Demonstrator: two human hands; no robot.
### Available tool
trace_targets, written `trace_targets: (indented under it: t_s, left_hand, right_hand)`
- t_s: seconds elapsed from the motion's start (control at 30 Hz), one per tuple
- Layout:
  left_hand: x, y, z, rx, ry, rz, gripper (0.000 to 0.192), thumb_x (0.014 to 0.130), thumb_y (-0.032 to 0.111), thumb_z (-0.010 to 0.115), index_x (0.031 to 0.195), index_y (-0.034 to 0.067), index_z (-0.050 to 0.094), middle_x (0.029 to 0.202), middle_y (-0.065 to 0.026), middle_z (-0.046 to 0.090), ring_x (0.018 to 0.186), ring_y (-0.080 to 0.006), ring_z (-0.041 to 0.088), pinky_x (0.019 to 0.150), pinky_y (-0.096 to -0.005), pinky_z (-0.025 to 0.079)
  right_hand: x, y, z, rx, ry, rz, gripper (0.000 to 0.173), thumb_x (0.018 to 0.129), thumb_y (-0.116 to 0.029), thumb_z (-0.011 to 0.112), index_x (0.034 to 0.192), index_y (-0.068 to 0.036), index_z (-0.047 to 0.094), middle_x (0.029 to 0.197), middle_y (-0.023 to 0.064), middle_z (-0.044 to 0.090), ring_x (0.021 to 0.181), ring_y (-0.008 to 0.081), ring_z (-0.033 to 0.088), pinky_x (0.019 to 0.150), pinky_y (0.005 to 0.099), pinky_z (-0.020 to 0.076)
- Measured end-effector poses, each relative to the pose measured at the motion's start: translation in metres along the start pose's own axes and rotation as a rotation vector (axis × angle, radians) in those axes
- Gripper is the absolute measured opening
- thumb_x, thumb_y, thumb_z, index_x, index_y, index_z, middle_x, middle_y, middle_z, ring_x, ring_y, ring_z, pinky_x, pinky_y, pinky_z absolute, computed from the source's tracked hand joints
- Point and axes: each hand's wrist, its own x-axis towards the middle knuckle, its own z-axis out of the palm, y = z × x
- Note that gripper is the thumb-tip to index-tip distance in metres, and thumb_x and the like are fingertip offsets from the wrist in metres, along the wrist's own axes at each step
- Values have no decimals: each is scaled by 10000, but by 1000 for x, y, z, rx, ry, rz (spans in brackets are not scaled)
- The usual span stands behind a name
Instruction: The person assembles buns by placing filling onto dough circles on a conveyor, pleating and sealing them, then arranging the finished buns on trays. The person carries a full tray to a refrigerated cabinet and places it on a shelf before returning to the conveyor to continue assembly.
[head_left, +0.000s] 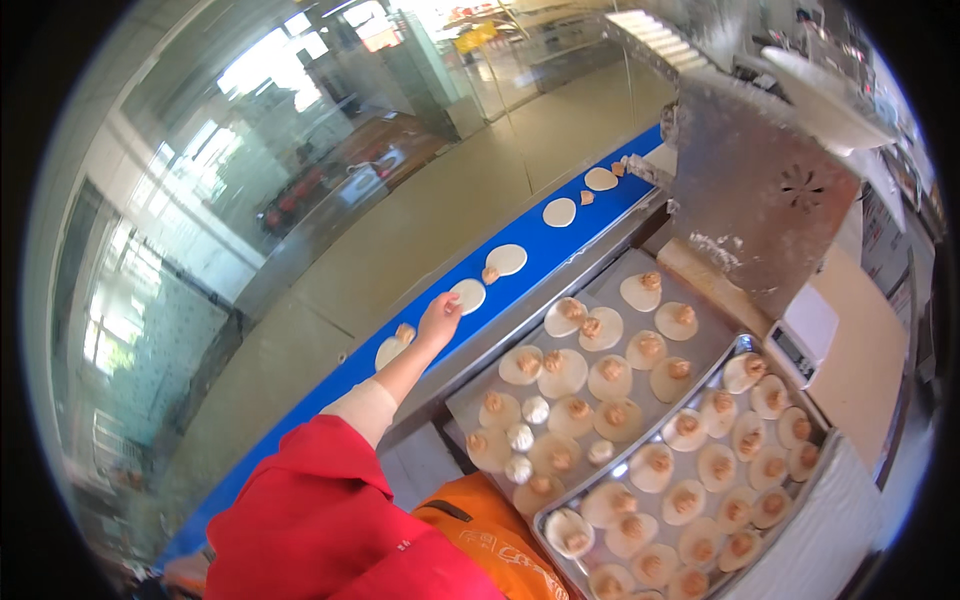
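Note:
My left hand (439, 321) reaches over a blue conveyor belt (525, 236). Its curled fingertips touch the near left edge of a flat dough disc (471, 295); whether anything is pinched between them is hidden. Just beyond, a lump of filling (490, 275) rests against another dough disc (508, 259). Partly behind my wrist lies a disc (388, 352) with filling (405, 333) at its upper edge. Farther up the belt are more discs (559, 212) and filling lumps (586, 197). My right hand is out of view.
Two metal trays, one farther (517, 435) and one nearer (724, 346), hold many dough discs topped with filling. Several white dough balls (535, 409) sit among the farther tray's discs. A floury metal machine (750, 172) stands at the belt's far end, near a digital scale (802, 337).

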Motion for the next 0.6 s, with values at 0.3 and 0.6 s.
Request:
trace_targets:
  t_s: [0.3, 0.6]
  left_hand:
    - [69, -28, 54, 205, 5, 242, 360, 851, 169, 794, 1169, 53, 672, 1179, -195, 649, 1057, -358, 653, 913, -417, 538]
    - [66, -54, -1, -153, -253, 402, 333, 872, 1, 721, 1196, 75, 711, 1248, -101, 669, 1072, -269, 632, 931, -352, 532]
  right_hand:
    - [98, -12, 80, 42, 138, 160, 341, 996, -177, 602, 1308, -42, 623, 1163, 195, 718, 1048, 285, 710, 864, 372, 564]
    - [112, 26, 115, 12, 190, 212, 337, 996, -210, 601, 1290, -48, 636, 1142, 202, 722, 1042, 305, 711, 859, 386, 563]
